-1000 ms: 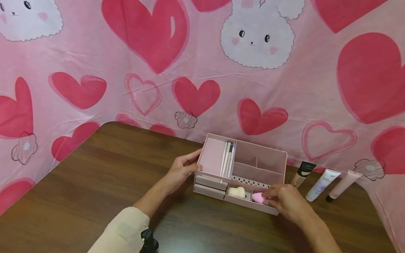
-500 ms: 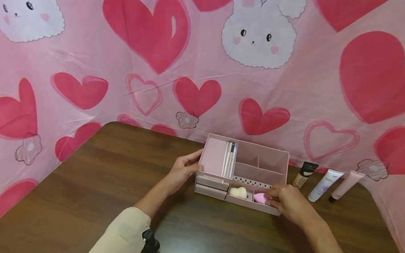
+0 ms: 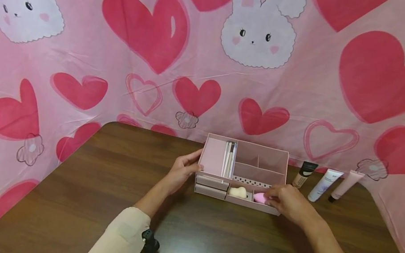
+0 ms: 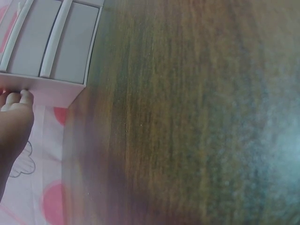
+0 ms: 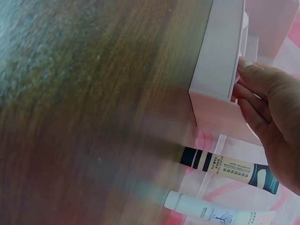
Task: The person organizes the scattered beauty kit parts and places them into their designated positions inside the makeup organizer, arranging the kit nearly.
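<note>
A pink makeup organizer [image 3: 262, 157] stands at the back of the wooden table. My left hand [image 3: 182, 170] holds its left side, thumb at the front upper corner and fingers along the side wall; the left wrist view shows the fingertips against that wall, beside two drawers [image 4: 75, 42]. In the organizer's front right compartment, my right hand [image 3: 289, 200] pinches a pink makeup sponge [image 3: 259, 197], partly hidden by the fingers. A cream makeup sponge [image 3: 238, 191] sits in the compartment to its left. Several slim makeup brushes [image 3: 228, 158] lie in a narrow slot on top.
Right of the organizer stand a black-and-beige foundation tube [image 3: 304, 175], a white tube [image 3: 324, 186] and a pink tube [image 3: 345, 187] with a black cap. A pink cloth [image 3: 204, 68] with hearts and rabbits hangs behind and beside the table [image 3: 103, 181].
</note>
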The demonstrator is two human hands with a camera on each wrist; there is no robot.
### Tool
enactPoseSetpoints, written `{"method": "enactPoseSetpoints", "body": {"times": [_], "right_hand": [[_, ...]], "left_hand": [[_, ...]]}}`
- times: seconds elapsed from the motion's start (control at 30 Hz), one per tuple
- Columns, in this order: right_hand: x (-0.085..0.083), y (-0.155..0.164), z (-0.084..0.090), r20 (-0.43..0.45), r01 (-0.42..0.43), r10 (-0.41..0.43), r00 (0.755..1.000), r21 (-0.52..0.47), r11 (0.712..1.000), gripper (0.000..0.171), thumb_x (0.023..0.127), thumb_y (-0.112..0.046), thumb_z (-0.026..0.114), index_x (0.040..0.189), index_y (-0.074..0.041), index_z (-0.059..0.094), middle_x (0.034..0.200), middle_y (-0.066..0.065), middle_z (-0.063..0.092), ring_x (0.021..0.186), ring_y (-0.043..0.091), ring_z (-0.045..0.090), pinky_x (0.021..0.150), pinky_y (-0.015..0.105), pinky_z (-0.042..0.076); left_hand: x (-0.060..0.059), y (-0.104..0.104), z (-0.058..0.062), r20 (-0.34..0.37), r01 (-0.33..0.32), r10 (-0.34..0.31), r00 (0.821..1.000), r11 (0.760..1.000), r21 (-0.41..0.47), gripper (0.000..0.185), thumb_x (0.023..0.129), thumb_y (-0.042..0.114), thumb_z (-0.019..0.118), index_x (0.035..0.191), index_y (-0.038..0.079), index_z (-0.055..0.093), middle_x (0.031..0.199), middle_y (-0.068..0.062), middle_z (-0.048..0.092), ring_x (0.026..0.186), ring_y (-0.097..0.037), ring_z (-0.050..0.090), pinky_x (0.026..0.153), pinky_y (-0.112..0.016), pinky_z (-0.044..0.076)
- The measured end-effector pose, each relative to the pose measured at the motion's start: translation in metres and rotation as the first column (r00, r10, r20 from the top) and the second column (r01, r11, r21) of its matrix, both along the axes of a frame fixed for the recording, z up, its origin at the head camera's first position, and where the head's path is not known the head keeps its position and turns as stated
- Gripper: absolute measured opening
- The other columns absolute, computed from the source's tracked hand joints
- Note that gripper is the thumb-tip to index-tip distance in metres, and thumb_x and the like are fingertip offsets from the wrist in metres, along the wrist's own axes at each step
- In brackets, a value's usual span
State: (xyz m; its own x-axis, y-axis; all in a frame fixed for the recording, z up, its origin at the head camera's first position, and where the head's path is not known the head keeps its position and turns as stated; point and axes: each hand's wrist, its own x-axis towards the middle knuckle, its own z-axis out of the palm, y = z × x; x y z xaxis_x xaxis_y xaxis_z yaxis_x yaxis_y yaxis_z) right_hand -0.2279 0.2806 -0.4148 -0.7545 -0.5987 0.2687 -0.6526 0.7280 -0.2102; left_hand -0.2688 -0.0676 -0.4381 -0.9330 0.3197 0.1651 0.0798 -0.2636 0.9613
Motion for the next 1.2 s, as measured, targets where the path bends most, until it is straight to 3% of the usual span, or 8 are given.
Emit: {"method": "enactPoseSetpoints", "body": {"times": [0.3,0.5,0.77,0.9,0.97,1.07,1.17,1.2], "right_hand": [[0.003,0.003,0.0,-0.061,0.0,-0.003,0.998,-0.047,0.999,0.018,0.079,-0.005,0.083,0.096,-0.009,0.08,0.09,0.001,0.078,0.081,0.015,0.071,0.075,0.038,0.06],[0.009,0.012,0.002,0.028,0.091,-0.088,0.996,-0.109,0.99,0.021,0.082,-0.006,0.081,0.102,-0.01,0.081,0.095,0.0,0.078,0.082,0.01,0.067,0.072,0.03,0.059],[0.016,0.021,0.012,-0.027,0.125,-0.131,0.991,-0.152,0.98,0.024,0.079,0.0,0.081,0.102,-0.007,0.08,0.099,0.006,0.08,0.091,0.025,0.073,0.079,0.044,0.061],[0.021,0.025,0.02,-0.046,0.185,-0.196,0.98,-0.175,0.967,0.025,0.08,-0.003,0.081,0.104,-0.007,0.08,0.1,0.006,0.08,0.092,0.025,0.073,0.081,0.04,0.06],[0.022,0.028,0.023,-0.064,0.2,-0.218,0.974,-0.212,0.956,0.025,0.079,-0.005,0.083,0.103,-0.008,0.08,0.099,0.007,0.08,0.092,0.027,0.072,0.082,0.035,0.06],[0.024,0.034,0.028,-0.108,0.214,-0.251,0.962,-0.272,0.938,0.025,0.077,-0.004,0.084,0.102,-0.008,0.08,0.099,0.011,0.079,0.094,0.024,0.071,0.083,0.016,0.054],[0.024,0.043,0.033,-0.147,0.194,-0.26,0.954,-0.355,0.915,0.028,0.074,0.002,0.084,0.101,-0.004,0.079,0.098,0.014,0.079,0.096,0.001,0.068,0.084,0.001,0.045],[0.024,0.047,0.034,-0.165,0.191,-0.27,0.949,-0.381,0.904,0.028,0.073,0.004,0.084,0.1,-0.004,0.08,0.096,0.01,0.079,0.089,-0.008,0.063,0.078,-0.003,0.04]], "left_hand": [[0.001,0.0,0.0,0.007,-0.008,0.008,1.0,1.0,0.014,0.063,0.093,-0.008,0.049,0.154,-0.009,0.032,0.161,-0.028,0.033,0.113,-0.003,0.057,0.091,-0.014,0.051],[0.002,0.0,0.001,0.012,-0.012,0.011,1.0,1.0,0.012,0.063,0.093,-0.009,0.049,0.154,-0.009,0.032,0.161,-0.029,0.033,0.113,-0.003,0.057,0.091,-0.014,0.051],[0.002,0.0,0.001,0.01,0.006,-0.006,1.0,1.0,0.008,0.065,0.092,-0.009,0.049,0.155,-0.009,0.03,0.162,-0.028,0.032,0.11,0.001,0.057,0.091,-0.013,0.05],[0.001,0.0,0.001,0.005,0.008,-0.008,1.0,1.0,-0.001,0.065,0.093,-0.008,0.05,0.155,-0.008,0.03,0.163,-0.026,0.032,0.116,-0.002,0.055,0.093,-0.013,0.05],[0.001,0.0,0.001,0.003,0.007,-0.007,1.0,1.0,-0.004,0.065,0.093,-0.008,0.05,0.155,-0.008,0.031,0.163,-0.026,0.032,0.119,-0.004,0.054,0.093,-0.013,0.05],[0.001,0.0,0.002,0.004,0.007,-0.007,1.0,1.0,-0.003,0.064,0.094,-0.008,0.049,0.155,-0.008,0.031,0.163,-0.025,0.032,0.121,-0.007,0.053,0.092,-0.013,0.05],[0.002,0.0,0.003,0.006,0.005,-0.005,1.0,1.0,-0.001,0.063,0.094,-0.008,0.048,0.155,-0.008,0.031,0.163,-0.026,0.032,0.122,-0.008,0.053,0.092,-0.013,0.05],[0.002,0.0,0.003,0.005,0.005,-0.005,1.0,1.0,-0.002,0.063,0.094,-0.008,0.048,0.155,-0.008,0.031,0.163,-0.026,0.032,0.123,-0.009,0.053,0.092,-0.013,0.05]]}}
